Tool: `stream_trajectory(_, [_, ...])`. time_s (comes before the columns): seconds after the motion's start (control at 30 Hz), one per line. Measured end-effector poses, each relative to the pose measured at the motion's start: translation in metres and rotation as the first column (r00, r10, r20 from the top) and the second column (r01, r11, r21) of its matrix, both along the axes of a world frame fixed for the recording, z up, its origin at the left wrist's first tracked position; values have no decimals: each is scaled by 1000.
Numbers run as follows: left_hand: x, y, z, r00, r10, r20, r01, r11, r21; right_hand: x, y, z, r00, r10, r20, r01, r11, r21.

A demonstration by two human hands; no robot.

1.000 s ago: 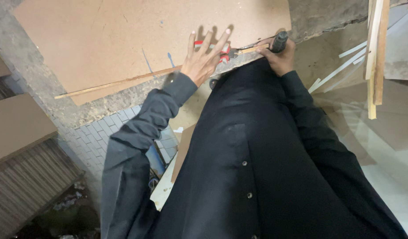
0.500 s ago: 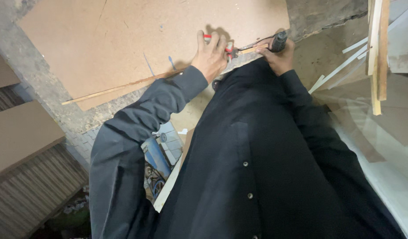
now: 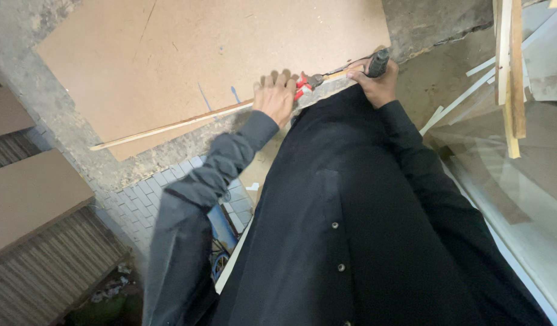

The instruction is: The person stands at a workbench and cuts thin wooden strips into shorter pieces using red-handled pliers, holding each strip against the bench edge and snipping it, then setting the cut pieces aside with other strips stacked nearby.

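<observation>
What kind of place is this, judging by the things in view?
Probably a rough carpentry work area: a large fibreboard sheet on a bare concrete surface, loose wooden strips, and red-handled pliers beside the left hand.
</observation>
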State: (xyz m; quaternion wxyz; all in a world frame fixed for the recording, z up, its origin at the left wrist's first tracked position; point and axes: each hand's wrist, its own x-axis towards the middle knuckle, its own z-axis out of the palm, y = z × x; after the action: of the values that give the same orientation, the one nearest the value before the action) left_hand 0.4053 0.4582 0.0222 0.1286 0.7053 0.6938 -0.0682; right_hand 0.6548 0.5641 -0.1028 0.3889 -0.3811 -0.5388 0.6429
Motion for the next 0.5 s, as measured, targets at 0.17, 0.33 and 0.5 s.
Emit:
stream_trajectory(0.17, [19,-21,0,928,243,281,-270,961,62,0,1,1,998,-17,-61,13,998,-62])
stream_trajectory(0.33, [24,-35,-9,877,351,328,-398,913,87,-11,-2,2,993,4,-119,-11,998,-63])
stream_trajectory(0.5, [23,-48,-9,877,359,320,-407,908,96,-14,-7,9,981,-16,-191,-5,994,-109])
